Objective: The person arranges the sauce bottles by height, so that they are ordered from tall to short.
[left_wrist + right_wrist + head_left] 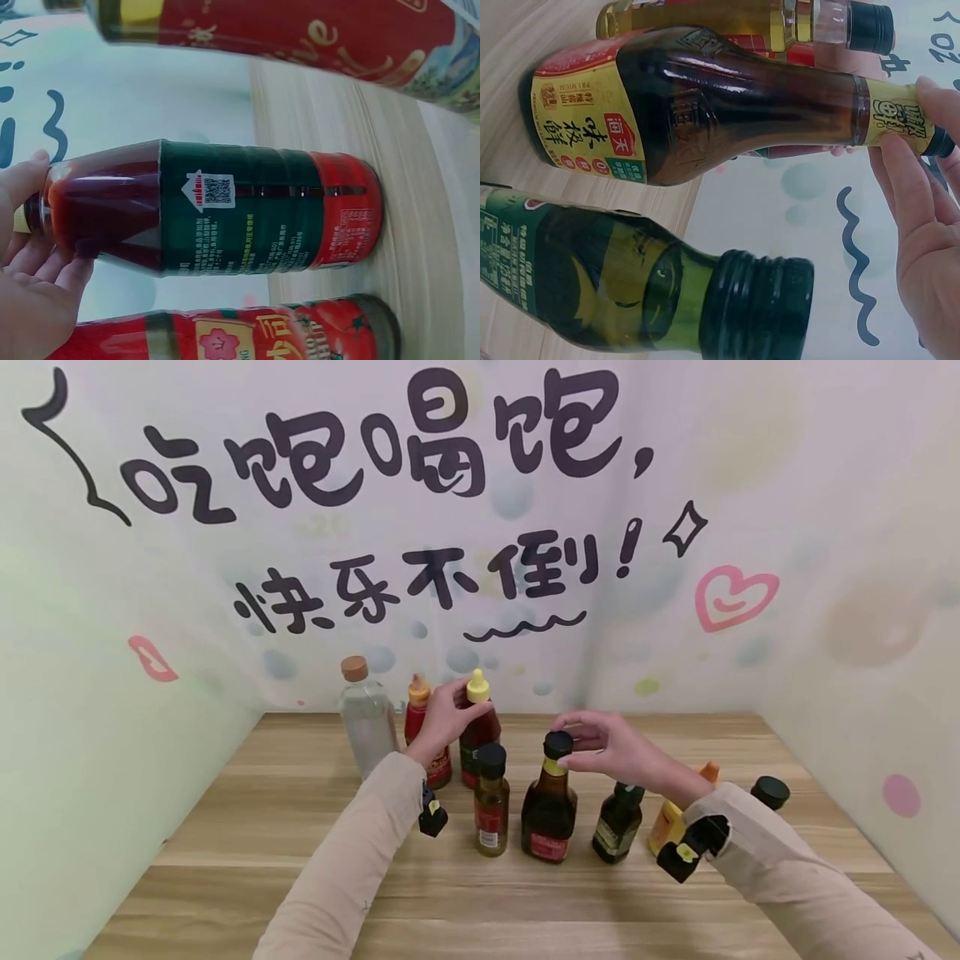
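Note:
My left hand point(447, 714) holds the upper part of a red sauce bottle point(480, 739) with a yellow nozzle cap. In the left wrist view this sauce bottle point(240, 210) has a dark green label, with fingers and thumb round its neck. My right hand point(611, 747) pinches a dark soy sauce bottle point(550, 810) at its neck, just under the black cap. The right wrist view shows the thumb and fingers on the yellow neck band of the soy sauce bottle point(705, 105). Both bottles stand upright on the wooden table point(420, 902).
An olive oil bottle point(491, 806) stands between the held bottles, nearer the front. Left of them are a tomato sauce bottle point(417, 718) and a clear bottle point(369, 727). To the right stand a green glass bottle point(617, 827), a yellow bottle point(664, 828) and a dark-capped bottle point(770, 792), partly hidden by the sleeve.

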### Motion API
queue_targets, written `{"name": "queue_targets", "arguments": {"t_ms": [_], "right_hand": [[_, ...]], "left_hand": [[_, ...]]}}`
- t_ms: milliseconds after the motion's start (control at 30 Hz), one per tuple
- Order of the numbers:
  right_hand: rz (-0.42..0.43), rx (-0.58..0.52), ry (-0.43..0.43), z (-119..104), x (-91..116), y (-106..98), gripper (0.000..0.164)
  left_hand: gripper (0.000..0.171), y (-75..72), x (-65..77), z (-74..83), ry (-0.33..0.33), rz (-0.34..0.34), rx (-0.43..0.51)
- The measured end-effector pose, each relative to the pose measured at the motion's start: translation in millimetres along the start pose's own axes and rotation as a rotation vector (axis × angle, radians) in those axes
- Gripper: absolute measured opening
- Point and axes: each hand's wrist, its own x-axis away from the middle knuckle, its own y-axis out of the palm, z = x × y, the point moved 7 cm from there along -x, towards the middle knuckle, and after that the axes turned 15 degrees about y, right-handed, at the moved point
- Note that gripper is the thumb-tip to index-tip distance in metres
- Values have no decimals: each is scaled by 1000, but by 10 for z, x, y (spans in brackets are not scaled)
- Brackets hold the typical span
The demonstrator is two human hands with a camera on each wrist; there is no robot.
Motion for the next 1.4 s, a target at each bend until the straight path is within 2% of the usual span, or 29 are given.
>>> {"name": "queue_targets", "arguments": {"t_ms": [267,500,767,1000,1200,1300,1400], "right_hand": [[6,-7,2,11,-4,9,40],[3,-20,-3,18,-13,15,41],[-1,-25,-2,21,-19,20,42],[0,-33,-3,30,-6,20,42],[2,-26,-8,18,1,13,42],[3,-22,-11,17,2,10,42],[5,-22,-15,15,5,6,41]], "left_hand": [[50,-1,32,2,0,4,0],[51,-13,52,31,14,-60,-59],[52,-104,121,57,38,-92,-40],[52,-203,212,237,77,-92,-35],[49,-290,297,481,201,-79,-53],[47,-296,348,589,249,-96,-32],[47,-258,412,671,274,-141,9]]}}
